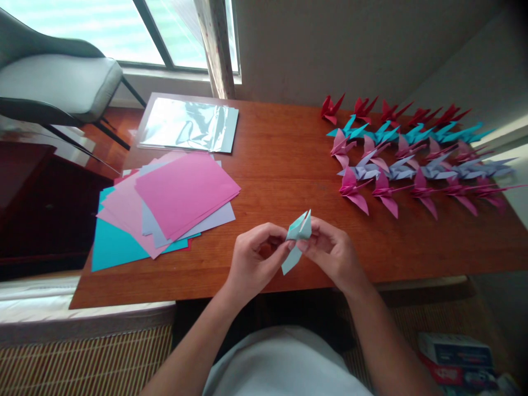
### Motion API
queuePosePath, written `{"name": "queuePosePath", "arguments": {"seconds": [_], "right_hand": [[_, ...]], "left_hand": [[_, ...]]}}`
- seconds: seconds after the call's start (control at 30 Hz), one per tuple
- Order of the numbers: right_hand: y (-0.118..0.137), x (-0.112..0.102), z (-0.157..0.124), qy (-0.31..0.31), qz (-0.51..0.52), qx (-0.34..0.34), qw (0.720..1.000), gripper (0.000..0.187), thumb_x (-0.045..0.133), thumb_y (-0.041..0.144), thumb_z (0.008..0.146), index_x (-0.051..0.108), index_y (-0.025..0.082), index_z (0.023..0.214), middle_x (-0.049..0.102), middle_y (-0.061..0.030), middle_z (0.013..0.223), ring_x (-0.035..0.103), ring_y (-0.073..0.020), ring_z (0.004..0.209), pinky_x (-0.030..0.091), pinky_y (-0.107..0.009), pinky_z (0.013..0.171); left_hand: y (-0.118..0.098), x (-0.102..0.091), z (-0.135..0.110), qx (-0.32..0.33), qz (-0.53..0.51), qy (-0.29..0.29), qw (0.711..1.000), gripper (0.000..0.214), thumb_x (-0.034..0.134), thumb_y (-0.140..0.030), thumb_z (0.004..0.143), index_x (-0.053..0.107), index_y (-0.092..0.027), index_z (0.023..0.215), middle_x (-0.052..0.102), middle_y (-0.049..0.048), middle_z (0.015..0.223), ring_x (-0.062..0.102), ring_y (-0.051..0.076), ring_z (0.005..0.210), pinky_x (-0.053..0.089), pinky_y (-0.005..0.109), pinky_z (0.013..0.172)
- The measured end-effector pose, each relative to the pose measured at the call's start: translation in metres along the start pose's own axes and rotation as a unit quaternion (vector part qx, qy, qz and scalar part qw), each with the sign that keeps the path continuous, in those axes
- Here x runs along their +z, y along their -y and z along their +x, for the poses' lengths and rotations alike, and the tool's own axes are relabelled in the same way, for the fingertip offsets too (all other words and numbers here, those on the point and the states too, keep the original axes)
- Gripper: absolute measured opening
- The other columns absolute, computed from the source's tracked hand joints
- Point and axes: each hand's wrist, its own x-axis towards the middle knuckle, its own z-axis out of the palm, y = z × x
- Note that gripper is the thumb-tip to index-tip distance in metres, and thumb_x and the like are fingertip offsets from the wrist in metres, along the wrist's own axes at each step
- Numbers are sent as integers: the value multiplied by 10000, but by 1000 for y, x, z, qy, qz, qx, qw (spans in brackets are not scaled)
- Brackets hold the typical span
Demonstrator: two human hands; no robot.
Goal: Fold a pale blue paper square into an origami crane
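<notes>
A pale mint-green folded paper (300, 228) is held up over the front of the table, between both hands. It has pointed flaps at the top and one flap hanging below. My left hand (260, 250) pinches its left side between thumb and fingers. From the right, my right hand (332, 247) pinches it too, thumb at the lower middle and fingers behind. Some of the fingertips are hidden by the paper and the hands.
Finished paper cranes (396, 170) stand in several coloured rows at the right. Loose coloured sheets (185, 192) lie fanned out at the left. Behind them lies a clear-wrapped pack of paper (187, 124). A chair (61, 82) stands beyond the wooden table (280, 148), near the window.
</notes>
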Motion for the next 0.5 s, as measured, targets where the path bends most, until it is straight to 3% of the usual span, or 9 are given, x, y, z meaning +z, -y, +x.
{"name": "queuePosePath", "arguments": {"seconds": [0.13, 0.37, 0.5], "right_hand": [[3, 3, 4, -43, -15, -28, 999, 133, 762, 332, 842, 683, 226, 861, 633, 7, 803, 604, -146, 754, 534, -270, 709], [6, 2, 6, -18, 7, -33, 999, 125, 731, 265, 862, 658, 218, 772, 616, 8, 778, 579, -141, 740, 499, -273, 685], [4, 5, 7, -48, 5, -19, 999, 116, 736, 302, 850, 670, 226, 793, 628, 11, 751, 588, -139, 705, 517, -262, 649]], "left_hand": [[-2, 1, 0, 8, 28, 0, 1000, 134, 728, -297, 860, 686, -178, 814, 684, 33, 719, 604, 126, 614, 514, 225, 565], [-3, 1, -1, -8, 13, 22, 1000, 149, 730, -298, 860, 690, -166, 803, 670, 30, 700, 597, 119, 598, 500, 222, 549], [-2, 1, -1, -8, 4, 28, 1000, 149, 723, -294, 866, 681, -164, 806, 666, 32, 710, 599, 120, 608, 502, 220, 554]]}}
